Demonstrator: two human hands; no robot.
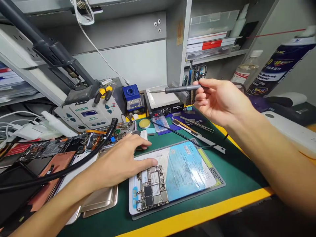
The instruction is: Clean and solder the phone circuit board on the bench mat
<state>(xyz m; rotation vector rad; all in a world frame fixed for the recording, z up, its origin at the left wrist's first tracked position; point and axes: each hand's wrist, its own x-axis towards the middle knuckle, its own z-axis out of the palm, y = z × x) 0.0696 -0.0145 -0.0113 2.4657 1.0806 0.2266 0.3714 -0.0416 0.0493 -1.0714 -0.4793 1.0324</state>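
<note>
I'm seeing the board (149, 196) lying at 6 o'clock on the bench (242, 177), at the pad's (190, 177) 8 o'clock end. Left hand (123, 154): loosely spread at the board's 11 o'clock, gripping nothing visible; whether it's touching, I can't tell. Right hand (214, 98): gripping the iron (179, 89), pointing it to 9 o'clock, well off the board. I'm judging this as readying the iron; next is probably calling for steadying the board, lowering the iron.

Soldering iron (182, 89): matt dark grip, ridged; metal tip
Circuit board (152, 191): metal shields, rough with tiny parts
Blue-and-white sheet (180, 171): smooth, glossy, scuffed
Green mat (237, 174): smooth, matt
Tweezers (197, 124): bare metal
</note>
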